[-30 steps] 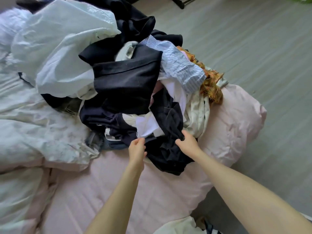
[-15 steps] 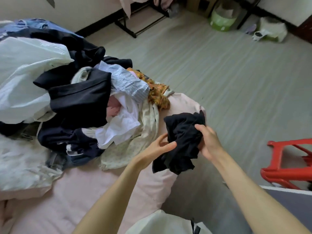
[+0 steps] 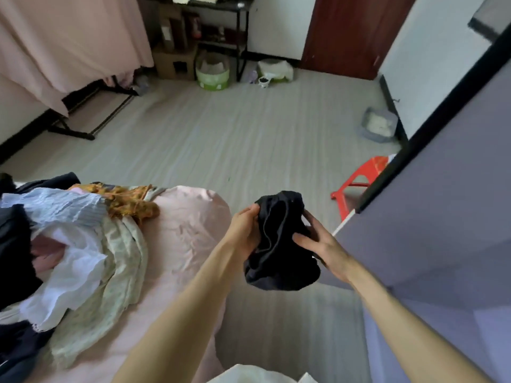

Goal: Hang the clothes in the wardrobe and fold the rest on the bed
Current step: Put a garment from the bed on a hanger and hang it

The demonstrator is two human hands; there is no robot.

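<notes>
Both hands, left hand [image 3: 244, 230] and right hand [image 3: 322, 246], grip a bunched black garment [image 3: 279, 244] off the bed [image 3: 188, 225]; green tub [image 3: 212, 71] at 12 o'clock, contents unclear, no readable writing.

Black garment [image 3: 279, 244] bunched up between my left hand [image 3: 244, 230] and right hand [image 3: 322, 244], held in the air past the bed [image 3: 188, 225] corner, above the floor. Its lower end hangs loose. Pile of clothes [image 3: 72, 244] heaped on the bed's left side: white, pale green, striped blue, orange print, dark pieces.
</notes>
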